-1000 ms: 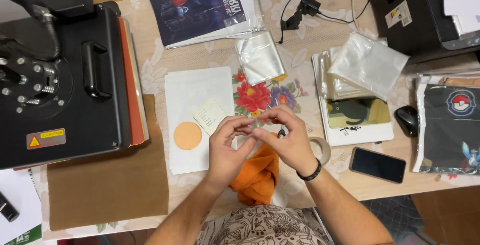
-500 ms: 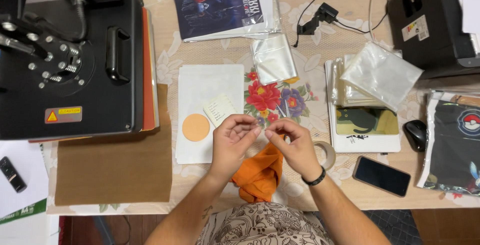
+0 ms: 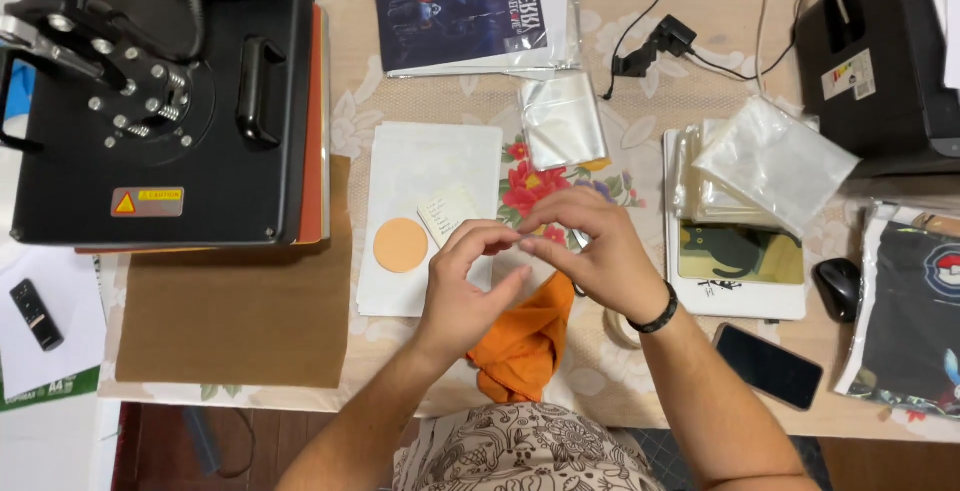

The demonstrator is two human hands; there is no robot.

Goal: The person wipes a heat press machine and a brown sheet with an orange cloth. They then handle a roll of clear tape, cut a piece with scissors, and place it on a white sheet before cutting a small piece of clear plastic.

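Hands meet over the table's middle: the left hand (image 3: 465, 286) and the right hand (image 3: 590, 251) pinch fingertips together at something too small to tell, the right wearing a black wristband (image 3: 660, 311). Under them, at 6 o'clock, an orange cloth (image 3: 520, 346) hangs toward the table's near edge. At 9 o'clock of the hands a white sheet (image 3: 430, 166) carries an orange disc (image 3: 400, 245) and a small note (image 3: 446, 213). At 3 o'clock lie a tape roll (image 3: 615, 329) and, farther right, a black phone (image 3: 768, 365). Far off at 10 o'clock sits a black heat press (image 3: 160, 111); at 12 o'clock, a clear plastic sleeve (image 3: 563, 119).
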